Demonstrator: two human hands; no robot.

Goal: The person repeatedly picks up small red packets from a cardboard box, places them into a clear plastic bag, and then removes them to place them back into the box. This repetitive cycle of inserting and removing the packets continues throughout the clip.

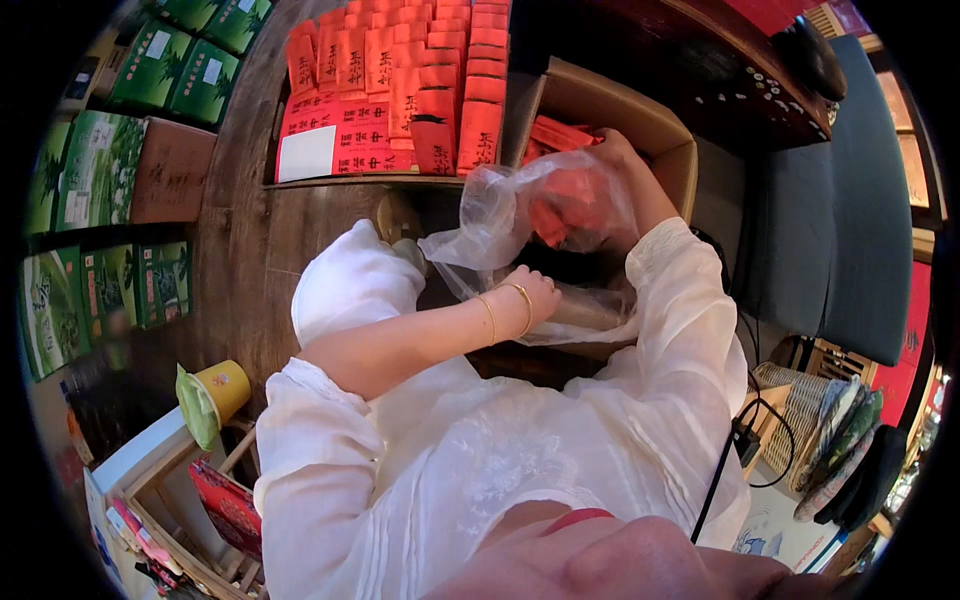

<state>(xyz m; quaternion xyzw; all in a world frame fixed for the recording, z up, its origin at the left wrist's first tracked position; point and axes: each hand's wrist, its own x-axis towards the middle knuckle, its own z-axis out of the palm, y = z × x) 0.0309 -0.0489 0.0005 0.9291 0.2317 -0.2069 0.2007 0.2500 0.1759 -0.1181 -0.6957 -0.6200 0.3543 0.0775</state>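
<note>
My left hand (533, 298) is closed on a clear plastic bag (490, 215), near the lower part of an open cardboard box (676, 170). My right hand (615, 155) reaches into the box's upper right, its fingers bent and partly hidden by the plastic; what they hold I cannot make out. Red packets (550, 130) lie in the box, and more red shows through the bag. Just left of this box, a shallow box (370, 180) holds several rows of upright red packets (430, 90) over printed red pieces.
Green cartons (100, 165) are stacked at left on the wooden floor (240, 250), above a yellow bucket (222, 385). A dark wooden piece of furniture (640, 55) stands at top. A grey padded seat (860, 220), cables (760, 400) and a wicker basket (775, 400) are at right.
</note>
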